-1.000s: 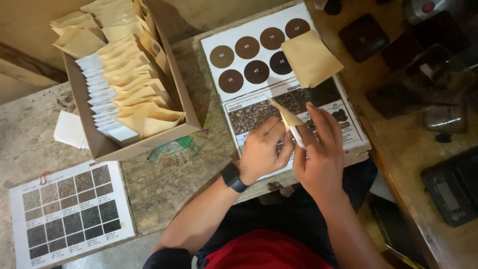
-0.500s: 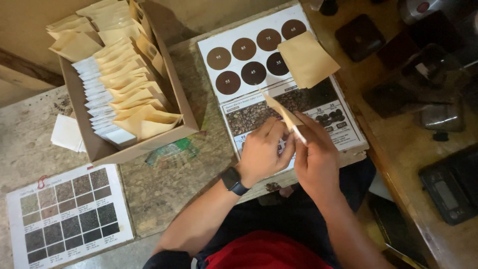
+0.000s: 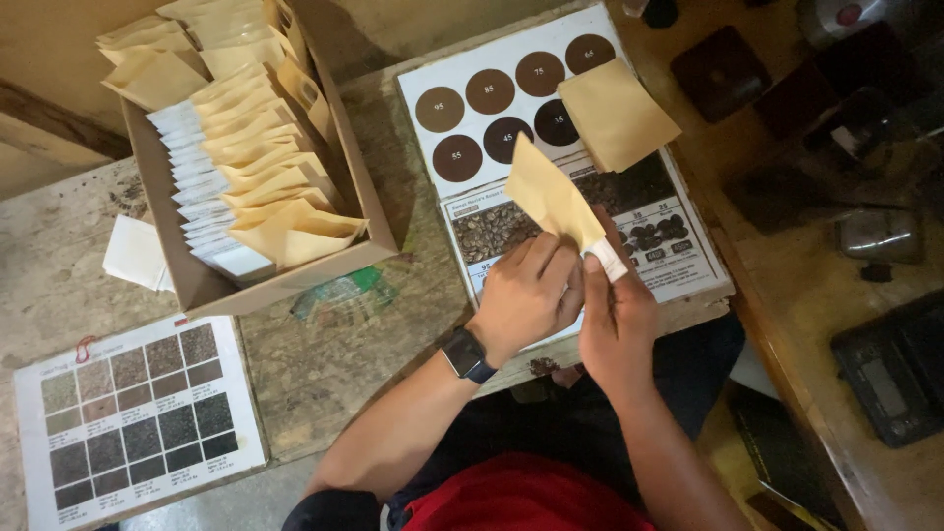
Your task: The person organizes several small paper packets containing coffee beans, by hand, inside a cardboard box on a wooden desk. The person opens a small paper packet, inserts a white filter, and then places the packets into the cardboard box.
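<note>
Both my hands hold one small tan paper envelope by its lower end, above a white chart board printed with brown circles and photos of beans. My left hand, with a dark watch on the wrist, pinches the envelope from the left. On the right side my right hand grips it; one finger there has a white bandage. The envelope points up and to the left, flat face toward the camera. A second tan envelope lies on the chart's upper right part.
A cardboard box packed with several tan envelopes and white slips stands to the left. A second chart of grey and brown squares lies at lower left. A white paper lies beside the box. Dark objects and a scale sit at right.
The envelope has turned in my hands from nearly edge-on to showing its flat face. Both hands stayed close together over the chart.
</note>
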